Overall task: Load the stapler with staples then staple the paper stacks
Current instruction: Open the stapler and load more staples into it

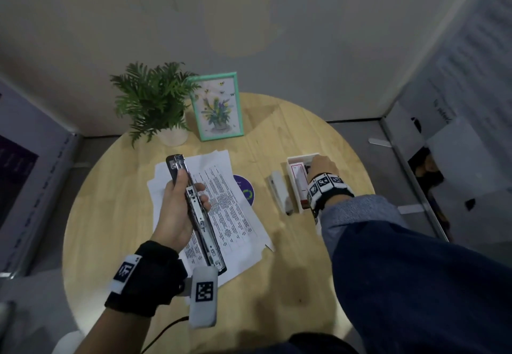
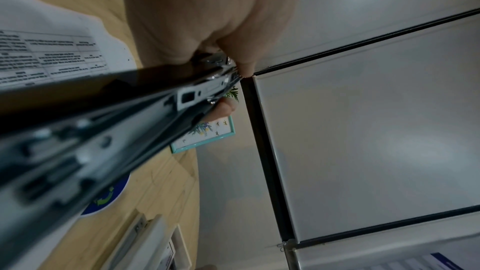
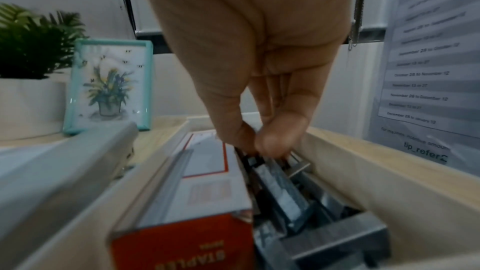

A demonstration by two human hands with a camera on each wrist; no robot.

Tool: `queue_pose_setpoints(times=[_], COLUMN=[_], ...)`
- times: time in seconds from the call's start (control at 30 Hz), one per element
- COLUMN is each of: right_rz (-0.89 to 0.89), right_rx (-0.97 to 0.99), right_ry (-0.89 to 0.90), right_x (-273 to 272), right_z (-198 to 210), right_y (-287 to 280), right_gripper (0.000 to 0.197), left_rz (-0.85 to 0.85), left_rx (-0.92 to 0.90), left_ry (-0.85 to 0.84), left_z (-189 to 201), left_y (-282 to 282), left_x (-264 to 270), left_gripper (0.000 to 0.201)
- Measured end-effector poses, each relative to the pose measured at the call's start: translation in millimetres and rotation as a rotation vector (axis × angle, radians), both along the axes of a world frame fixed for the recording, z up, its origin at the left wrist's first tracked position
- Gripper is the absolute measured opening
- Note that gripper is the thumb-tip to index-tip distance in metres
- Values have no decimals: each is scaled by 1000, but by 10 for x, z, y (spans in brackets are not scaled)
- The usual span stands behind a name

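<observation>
White stapler (image 1: 279, 191) lies beside the tray (image 1: 291, 184); left hand (image 1: 177, 212) grips black stapler (image 1: 195, 209), right hand (image 1: 321, 166) pinches staples (image 3: 280, 190).

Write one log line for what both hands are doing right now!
left hand: holds black stapler open above papers | right hand: pinches staples in white tray | stapling: not yet

You can read "STAPLES", upside down, on the red staple box (image 3: 182, 239), and date ranges like "December 28 to January 12" on the wall notice (image 3: 426, 73).
</observation>
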State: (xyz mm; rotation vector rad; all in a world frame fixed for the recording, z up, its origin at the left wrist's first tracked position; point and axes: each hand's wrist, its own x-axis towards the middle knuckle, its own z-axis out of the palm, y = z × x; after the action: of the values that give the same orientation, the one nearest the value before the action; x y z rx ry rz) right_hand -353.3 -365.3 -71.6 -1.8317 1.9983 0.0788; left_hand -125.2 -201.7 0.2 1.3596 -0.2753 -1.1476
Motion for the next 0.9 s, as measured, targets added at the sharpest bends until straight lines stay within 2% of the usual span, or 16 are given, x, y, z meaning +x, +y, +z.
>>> queue_pose_setpoints(times=[0.17,0.23,0.3,0.37,0.47,0.53,0.6,0.67,0.77,0.9], right_rz=[-18,-47,-127,-187,-159,-153,-167,-168,-163,-173], right_rx=[-24,-93,-152,-164,-135,-140,-194,-232,-192,-114], right_ry=[62,10,-156,-423,-837,-942,-908,-746,-503,-393], right_x=[-29,-35,-14,78,306,398,395,291,52,-204], right_z=[69,107,183,301,558,674,659,528,300,87], right_y=[77,114,162,227,361,417,404,350,301,237], right_gripper=[24,22,18,13,7,8,13,16,13,15], left_rz=[-105,-162,-209,-251,-300,-308,-302,-294,-291,-289], left_rx=[25,34,38,37,40,20,-1,-20,-43,-28], left_ry=[13,43,64,69,89,95,99,97,84,44], left_z=[57,128,208,288,396,450,486,507,503,414], left_y=[12,35,74,119,164,188,220,247,289,368], left_x=[-56,-87,-114,-133,-146,-145,-141,-129,-110,-75], left_gripper=[29,30,26,31,36,33,33,33,32,31])
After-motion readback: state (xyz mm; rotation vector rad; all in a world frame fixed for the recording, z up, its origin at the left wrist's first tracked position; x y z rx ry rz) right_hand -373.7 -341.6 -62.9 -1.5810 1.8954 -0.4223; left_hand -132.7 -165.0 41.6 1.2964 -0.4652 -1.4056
